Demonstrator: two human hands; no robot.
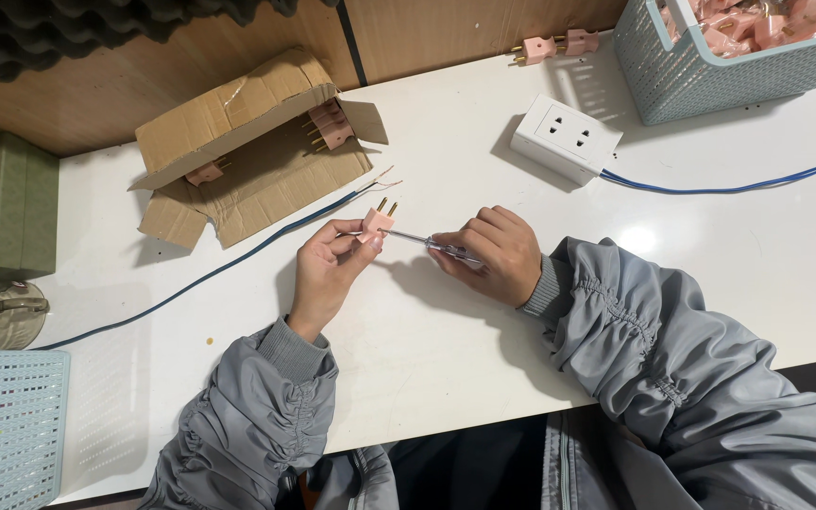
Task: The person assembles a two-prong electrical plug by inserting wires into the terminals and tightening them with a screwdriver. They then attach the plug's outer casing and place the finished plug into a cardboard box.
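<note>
Nearest the camera, two grey sleeves reach over the white table [446,349]. The left hand [325,269] has its fingers closed around a small pink plug [374,224], gripped by the body with its two brass pins pointing away, which appears to keep one face of the plug turned toward the tool. The right hand [493,253] is closed around the handle of one thin screwdriver [427,242], whose tip meets the plug's side, lying level so that it can bear on the plug.

A blue cable [238,257] runs from the near left toward the plug, and its bared ends lie just beyond the hands.

Further off on the left, an opened cardboard box [238,142] holds at least three pink plugs. To the right sits one white socket block [567,137] with its own blue lead [729,187] trailing right.

Farthest away, two more plugs [555,45] lie at the table's edge, beside a pale blue basket [710,80] heaped with pink plugs, too many to count.
</note>
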